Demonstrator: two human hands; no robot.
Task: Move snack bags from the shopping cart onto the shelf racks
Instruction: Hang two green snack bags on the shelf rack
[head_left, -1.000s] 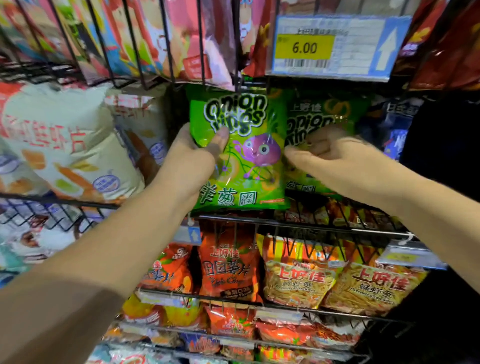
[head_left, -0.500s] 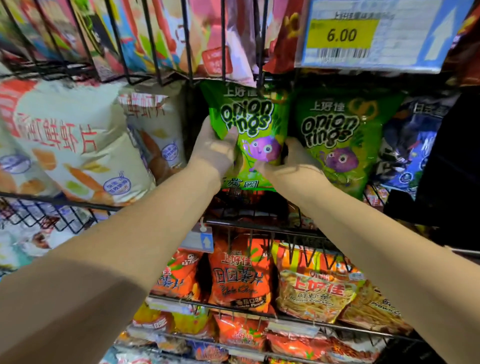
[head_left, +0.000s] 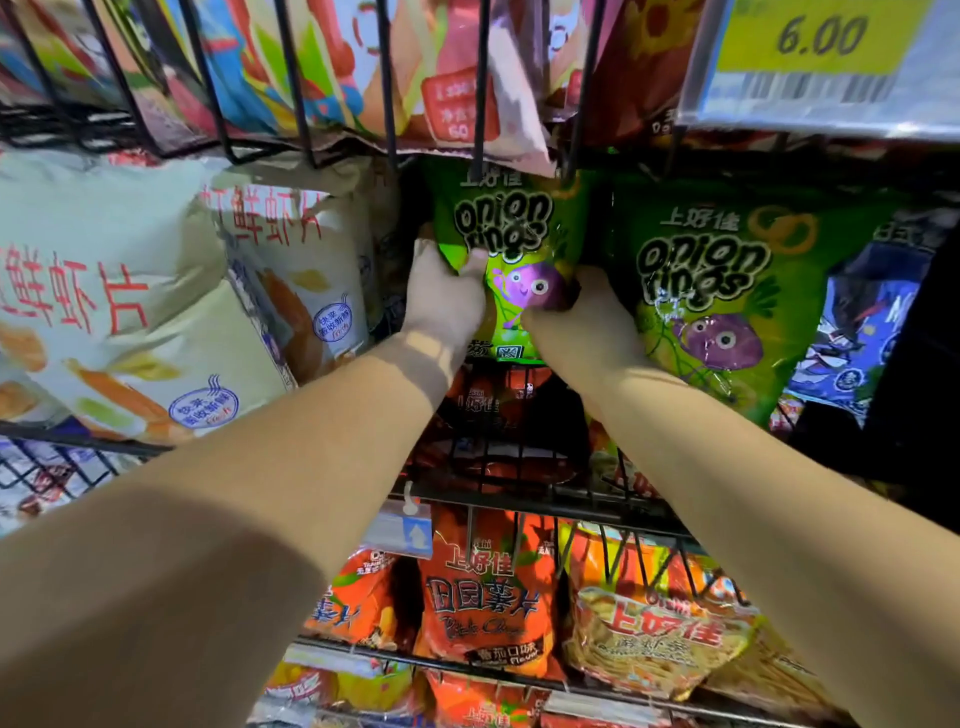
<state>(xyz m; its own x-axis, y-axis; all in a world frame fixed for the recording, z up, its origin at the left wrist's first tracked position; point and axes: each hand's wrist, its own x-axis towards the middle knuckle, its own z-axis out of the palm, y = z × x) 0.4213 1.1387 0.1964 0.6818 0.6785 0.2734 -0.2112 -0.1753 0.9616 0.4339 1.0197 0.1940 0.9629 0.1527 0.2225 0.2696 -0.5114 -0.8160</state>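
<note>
Both hands hold a green onion rings bag (head_left: 511, 260) upright in the middle wire rack (head_left: 519, 493): the left hand (head_left: 444, 301) grips its left edge with the thumb on the front, and the right hand (head_left: 587, 317) holds its lower right side. A second onion rings bag (head_left: 727, 301) stands just beside it on the right, cream bags (head_left: 119, 312) sit to the left, and orange chip bags (head_left: 483, 597) fill the rack below. A yellow price tag (head_left: 815, 36) above reads 6.00.

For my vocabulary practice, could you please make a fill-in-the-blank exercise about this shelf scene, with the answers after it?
1. The held onion rings bag, gripped by the left hand and the right hand, is ____ in colour.
2. The yellow price tag reads ____.
3. The second onion rings bag stands to the ____ of the held one.

Missing words: green; 6.00; right.
</note>
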